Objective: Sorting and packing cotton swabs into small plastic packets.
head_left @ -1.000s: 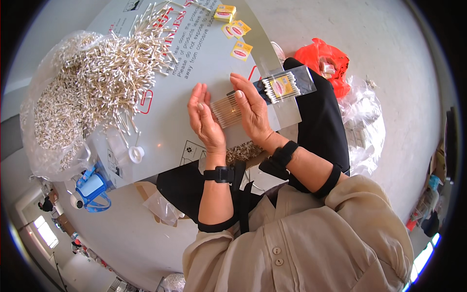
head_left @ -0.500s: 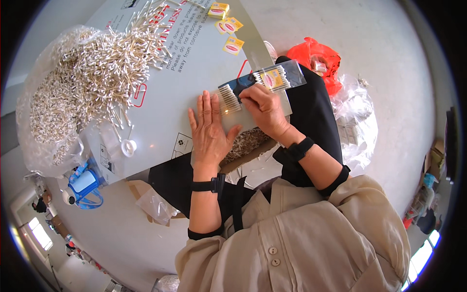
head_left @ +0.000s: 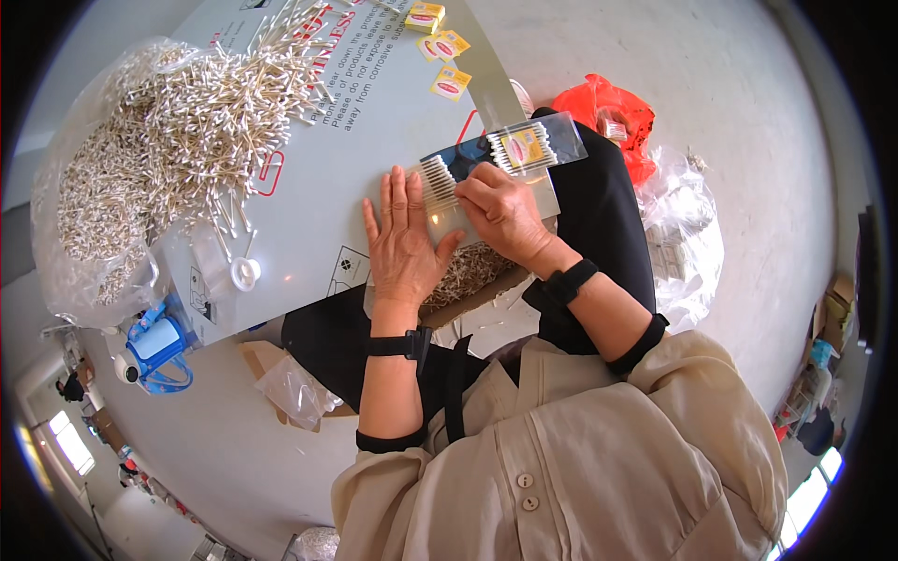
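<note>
I see the left hand (head_left: 404, 238) flat mid-frame, probably steadying the swab row (head_left: 437, 180), right hand (head_left: 505, 215) curled, can't tell on what.

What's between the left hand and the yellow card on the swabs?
Head view: a row of white-tipped swabs, then a dark patch and the curled right hand, before the yellow card.

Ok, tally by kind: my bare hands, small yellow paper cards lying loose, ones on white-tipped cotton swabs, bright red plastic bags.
Bare left hand, bare right hand: 2
Loose yellow paper cards: 3, yellow stack excluded
Yellow card on white-tipped cotton swabs: 1
Bright red plastic bag: 1
Total: 7
</note>
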The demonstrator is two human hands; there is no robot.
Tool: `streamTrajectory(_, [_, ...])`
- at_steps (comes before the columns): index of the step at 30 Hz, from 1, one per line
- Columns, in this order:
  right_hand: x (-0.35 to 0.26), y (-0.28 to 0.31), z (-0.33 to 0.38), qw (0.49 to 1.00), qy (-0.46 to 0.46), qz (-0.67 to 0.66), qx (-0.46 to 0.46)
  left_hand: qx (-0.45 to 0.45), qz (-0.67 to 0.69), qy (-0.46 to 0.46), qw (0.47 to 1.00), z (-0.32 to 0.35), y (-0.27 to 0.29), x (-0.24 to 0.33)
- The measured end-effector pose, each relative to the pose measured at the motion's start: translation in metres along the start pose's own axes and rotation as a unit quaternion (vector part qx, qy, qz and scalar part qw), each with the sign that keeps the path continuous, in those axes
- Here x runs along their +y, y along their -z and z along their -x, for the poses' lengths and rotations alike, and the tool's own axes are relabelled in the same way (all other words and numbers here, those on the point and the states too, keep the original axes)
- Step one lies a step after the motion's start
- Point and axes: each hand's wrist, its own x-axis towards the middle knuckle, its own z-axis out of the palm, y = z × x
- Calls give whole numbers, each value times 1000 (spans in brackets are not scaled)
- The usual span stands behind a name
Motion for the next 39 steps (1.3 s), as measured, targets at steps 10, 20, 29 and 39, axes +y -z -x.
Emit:
streamTrajectory(10, [-1,1,-3,1000,-9,-11,17,-1,-12,2,1000,-1,-1,0])
streamTrajectory(20, [-2,-1,-2,1000,1,11,1,-2,-13,3,1000,-1,-1,-1])
streamTrajectory(29, [-2,-2,-4,1000,-15,4,18,1,-5,1,1000,-1,-1,0])
streamTrajectory(39, [-9,1,-10,999,-41,26,-1,-5,-9,6,1000,-1,-1,1])
